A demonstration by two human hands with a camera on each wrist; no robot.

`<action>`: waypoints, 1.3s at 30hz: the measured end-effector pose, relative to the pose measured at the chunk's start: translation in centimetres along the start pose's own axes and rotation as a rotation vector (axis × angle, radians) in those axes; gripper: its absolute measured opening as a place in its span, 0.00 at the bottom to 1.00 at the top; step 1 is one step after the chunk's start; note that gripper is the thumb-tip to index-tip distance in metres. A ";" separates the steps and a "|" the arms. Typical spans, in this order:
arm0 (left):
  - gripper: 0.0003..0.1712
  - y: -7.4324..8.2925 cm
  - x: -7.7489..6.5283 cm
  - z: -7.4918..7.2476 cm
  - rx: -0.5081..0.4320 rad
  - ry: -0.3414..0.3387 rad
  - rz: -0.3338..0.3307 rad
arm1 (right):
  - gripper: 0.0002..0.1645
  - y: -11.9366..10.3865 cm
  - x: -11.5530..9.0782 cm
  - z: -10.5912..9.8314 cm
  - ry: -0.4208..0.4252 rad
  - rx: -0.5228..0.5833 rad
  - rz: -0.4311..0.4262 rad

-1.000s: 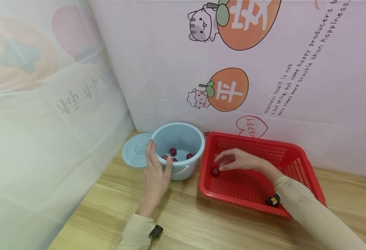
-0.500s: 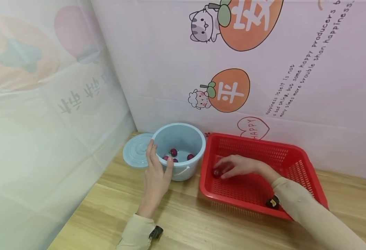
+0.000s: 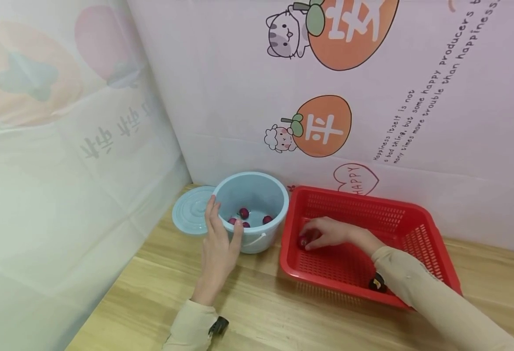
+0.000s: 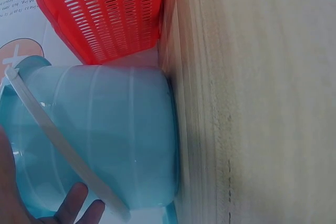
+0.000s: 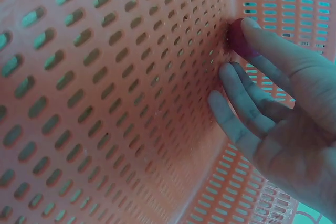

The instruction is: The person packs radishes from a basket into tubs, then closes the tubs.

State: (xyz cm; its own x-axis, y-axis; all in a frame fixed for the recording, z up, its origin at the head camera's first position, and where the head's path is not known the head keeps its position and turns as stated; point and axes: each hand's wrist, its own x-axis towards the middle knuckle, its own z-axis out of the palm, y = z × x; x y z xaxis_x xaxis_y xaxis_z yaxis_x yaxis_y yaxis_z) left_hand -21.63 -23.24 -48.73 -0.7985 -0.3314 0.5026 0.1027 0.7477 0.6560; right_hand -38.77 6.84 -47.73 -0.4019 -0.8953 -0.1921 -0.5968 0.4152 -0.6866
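A small round dark red fruit (image 3: 302,242) lies at the left end inside the red plastic basket (image 3: 447,258). The thumb and index finger of my right hand (image 3: 329,232) pinch it, while the other fingers reach toward the basket floor in the right wrist view. My left hand (image 3: 219,253) rests against the near left side of the light blue bucket (image 3: 257,241), thumb and fingers extended at its rim. Inside the bucket lie several similar dark red fruits (image 3: 244,213). The left wrist view shows fingers beside the bucket's white handle (image 4: 63,145).
Behind the bucket, to its left, a light blue round lid (image 3: 190,212) lies flat on the wooden table (image 3: 257,307). A printed white cloth (image 3: 239,97) forms the wall at the back and left. The basket stands close to the bucket's right side.
My right hand has lowered to the fruit in the basket, and its thumb and finger have closed on it. My left hand has stayed at the bucket.
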 end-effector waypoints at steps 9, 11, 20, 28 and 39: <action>0.44 0.6 0.1 0.0 -0.006 -0.008 0.007 | 0.20 0.2 -0.6 -0.3 0.021 0.028 0.000; 0.44 0.7 0.1 0.1 -0.010 -0.010 0.008 | 0.19 0.2 -0.8 -0.6 0.039 0.072 0.003; 0.45 1.1 0.4 0.1 -0.018 -0.007 0.008 | 0.22 -0.3 -1.3 -2.8 0.167 0.225 0.061; 0.45 0.7 0.3 -0.4 -0.017 0.004 0.009 | 0.21 -0.9 -0.8 -3.8 0.256 0.311 0.087; 0.44 0.7 -0.4 -0.2 -0.007 -0.009 -0.020 | 0.25 -2.9 -0.9 -3.8 0.349 0.516 0.008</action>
State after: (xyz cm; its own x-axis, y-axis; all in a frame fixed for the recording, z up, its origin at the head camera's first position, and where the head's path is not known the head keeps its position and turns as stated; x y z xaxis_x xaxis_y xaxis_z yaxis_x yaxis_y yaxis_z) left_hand -21.13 -22.78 -48.35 -0.8059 -0.3406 0.4842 0.0907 0.7372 0.6696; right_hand -39.28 7.08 -42.85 -0.6599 -0.7511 -0.0180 -0.2157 0.2123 -0.9531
